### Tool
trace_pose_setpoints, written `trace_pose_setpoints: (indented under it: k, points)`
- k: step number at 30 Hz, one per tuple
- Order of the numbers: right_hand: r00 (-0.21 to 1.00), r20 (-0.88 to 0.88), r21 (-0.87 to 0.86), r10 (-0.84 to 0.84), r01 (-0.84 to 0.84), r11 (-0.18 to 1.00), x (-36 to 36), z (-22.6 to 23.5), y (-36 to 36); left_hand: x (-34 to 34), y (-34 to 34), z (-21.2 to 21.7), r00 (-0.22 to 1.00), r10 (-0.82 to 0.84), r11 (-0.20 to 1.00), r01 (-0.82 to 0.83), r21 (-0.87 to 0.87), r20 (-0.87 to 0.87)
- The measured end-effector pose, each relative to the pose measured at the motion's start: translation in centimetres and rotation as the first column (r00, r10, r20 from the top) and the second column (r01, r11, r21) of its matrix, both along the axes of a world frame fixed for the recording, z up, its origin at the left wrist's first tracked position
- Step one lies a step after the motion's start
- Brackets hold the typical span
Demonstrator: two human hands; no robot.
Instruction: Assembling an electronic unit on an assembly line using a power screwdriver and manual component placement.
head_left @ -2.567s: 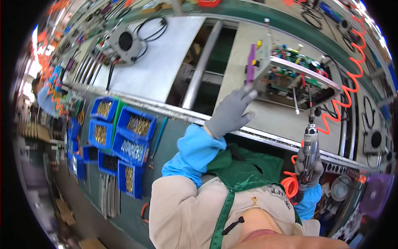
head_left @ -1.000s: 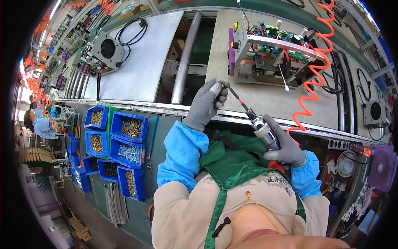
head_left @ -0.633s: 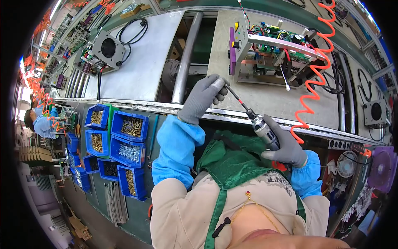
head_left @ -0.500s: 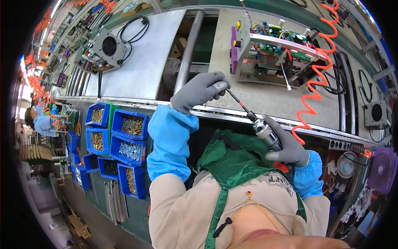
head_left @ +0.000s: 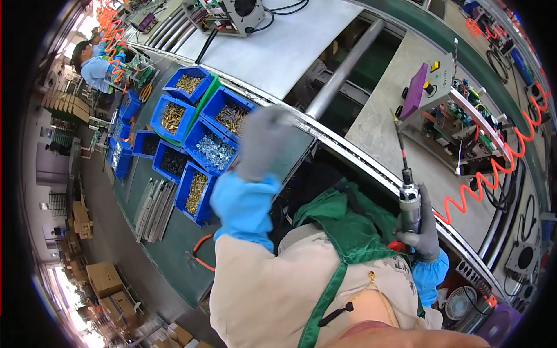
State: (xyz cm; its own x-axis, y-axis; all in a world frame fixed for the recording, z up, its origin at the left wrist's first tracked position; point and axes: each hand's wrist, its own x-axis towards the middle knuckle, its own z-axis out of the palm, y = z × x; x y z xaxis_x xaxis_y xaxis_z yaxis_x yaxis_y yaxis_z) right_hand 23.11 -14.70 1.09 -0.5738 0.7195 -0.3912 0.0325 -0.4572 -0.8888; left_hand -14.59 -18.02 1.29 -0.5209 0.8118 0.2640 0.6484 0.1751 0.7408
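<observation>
My right hand [head_left: 427, 232], in a grey glove, is wrapped round the body of a power screwdriver [head_left: 411, 209]. Its long thin bit points up and away, and a small brass-coloured piece, perhaps a screw, shows at the tip. That tip is just left of an open-frame electronics unit [head_left: 439, 87] with a purple-edged front panel, knobs and green circuit boards; I cannot tell whether they touch. My left hand [head_left: 264, 142], gloved too, is smeared by motion beside the blue bin of silvery nuts or washers [head_left: 213, 148] and the bin of brass screws [head_left: 231, 119]. Its fingers are unclear.
More blue bins [head_left: 172, 117] of small hardware stand at the left, with metal strips [head_left: 155, 211] nearby. A coiled orange air hose [head_left: 493, 185] crosses the right side. A second unit with a fan [head_left: 235, 14] sits far off on a pale board. Co-workers [head_left: 96, 69] are at the far left.
My left hand has left the driver's bit and moved left to the bins. The view has turned left. My right hand still grips the screwdriver, its bit now pointing upward near the unit.
</observation>
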Motion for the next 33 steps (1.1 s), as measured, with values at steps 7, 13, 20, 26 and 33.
trace_pose_setpoints:
  k: [7, 13, 20, 26, 33]
  points:
    - [0.991, 0.069, 0.117, -0.112, 0.103, 0.988, 0.8, 0.1, 0.0, -10.3, -8.7, -3.1, 0.751, -0.081, 0.403, -0.577, -0.711, -0.655]
    - [0.994, 0.04, 0.083, -0.101, 0.097, 0.992, 2.4, 0.3, -0.7, -11.0, -7.1, -4.1, 0.811, -0.095, 0.399, -0.5, -0.769, -0.577]
    - [0.969, 0.014, 0.053, -0.245, 0.244, 0.968, 5.0, 2.4, -1.2, -11.1, -8.6, -2.2, 0.835, 0.262, 0.886, -0.407, -0.224, -0.483]
    - [0.845, 0.043, 0.108, -0.533, 0.526, 0.843, 6.4, 4.0, -0.8, 3.1, 7.6, 4.0, 0.905, -0.415, 0.892, 0.424, 0.158, -0.091]
    - [0.863, 0.017, 0.136, -0.505, 0.498, 0.856, 6.9, 4.2, -0.6, 21.7, 18.7, 6.3, 0.278, -0.617, 0.292, 0.95, 0.114, -0.736]
